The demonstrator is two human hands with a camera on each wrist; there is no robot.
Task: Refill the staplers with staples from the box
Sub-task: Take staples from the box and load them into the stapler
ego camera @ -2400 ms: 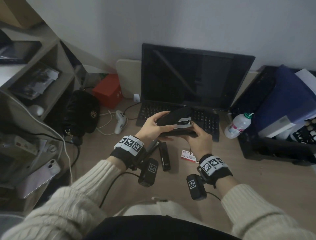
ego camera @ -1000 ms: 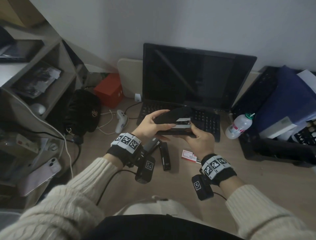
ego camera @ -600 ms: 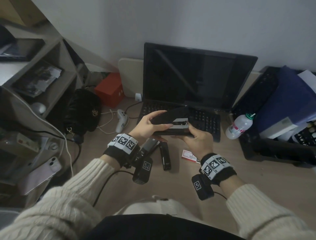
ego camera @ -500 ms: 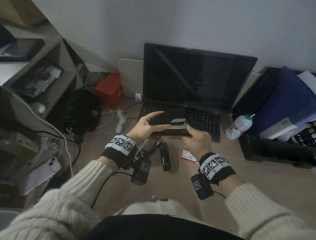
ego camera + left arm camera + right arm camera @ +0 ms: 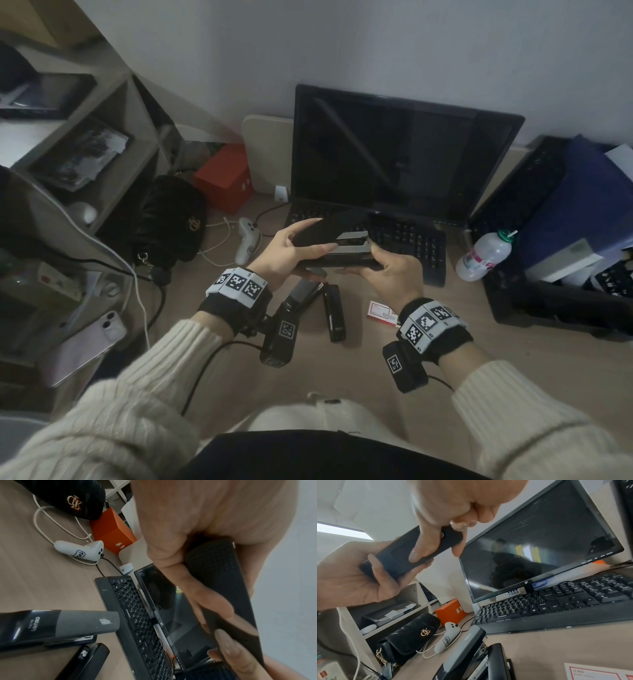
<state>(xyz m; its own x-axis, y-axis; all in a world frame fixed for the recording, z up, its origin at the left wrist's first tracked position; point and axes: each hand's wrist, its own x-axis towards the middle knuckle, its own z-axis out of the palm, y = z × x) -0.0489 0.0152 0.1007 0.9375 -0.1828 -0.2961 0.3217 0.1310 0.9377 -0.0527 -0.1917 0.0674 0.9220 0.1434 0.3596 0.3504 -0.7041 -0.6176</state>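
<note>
Nearest us on the worktop [image 5: 513, 370]: staple box [image 5: 381, 312] and two staplers [image 5: 334, 311]. Above them we hold the open stapler [image 5: 337, 245]; left hand [image 5: 287, 251] grips its lid end, right hand [image 5: 394, 272] its base. Beyond lies the keyboard [image 5: 407, 240].

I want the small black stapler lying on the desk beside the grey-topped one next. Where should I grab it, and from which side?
Grip the small black stapler across its long sides near mid-body, coming from above. It lies flat on the desk, long and narrow, with its far end close to the grey-topped stapler. So keep the grip toward the near end, where its sides look more exposed. Both hands now hold another stapler.
</note>
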